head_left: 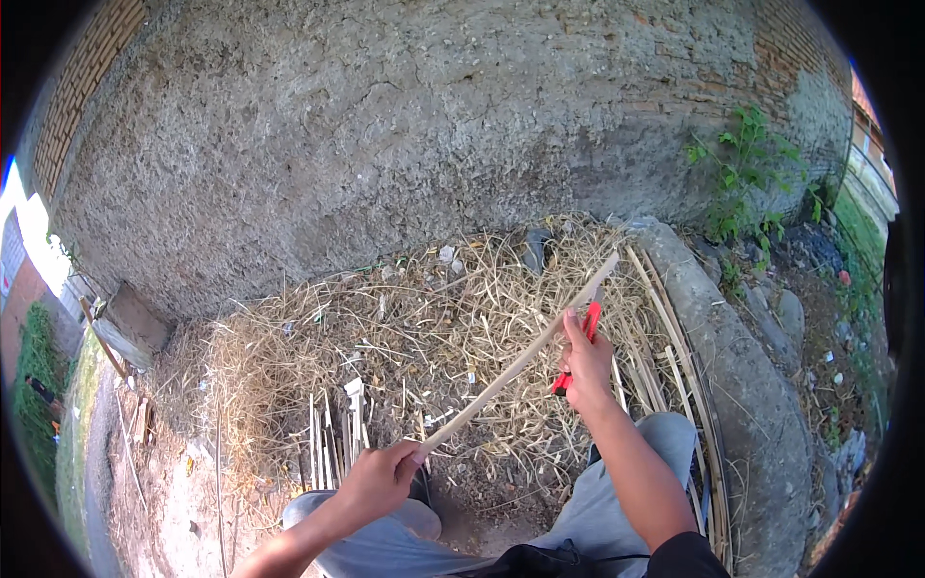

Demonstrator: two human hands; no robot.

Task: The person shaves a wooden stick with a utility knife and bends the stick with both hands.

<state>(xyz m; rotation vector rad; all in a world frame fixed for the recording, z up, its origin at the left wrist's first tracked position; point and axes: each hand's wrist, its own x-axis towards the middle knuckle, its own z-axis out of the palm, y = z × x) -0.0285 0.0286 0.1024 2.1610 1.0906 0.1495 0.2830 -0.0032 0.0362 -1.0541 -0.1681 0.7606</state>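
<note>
Dirt ground [173,511]: dry straw heap [318,356], cut bamboo strips [332,438].

Rough plastered wall [405,125] fills the upper frame; dry straw heap [385,337] at centre; green weed [742,173] upper right; curved concrete kerb [742,385] at right.

We're outdoors, prob. a backyard or the edge of a rural lot, not a proper workshop. Top half of the frame is a rough plastered wall [385,125] w/ bare brick [87,77] showing at upper left. Below it, center frame, a heap of dry straw [405,337] on bare dirt, plus cut bamboo strips [332,438] lying lower center and along the right. A curved concrete curb [742,376] runs down the right side, w/ a green weed [747,164] at upper right and grass [39,385] far left.
</note>
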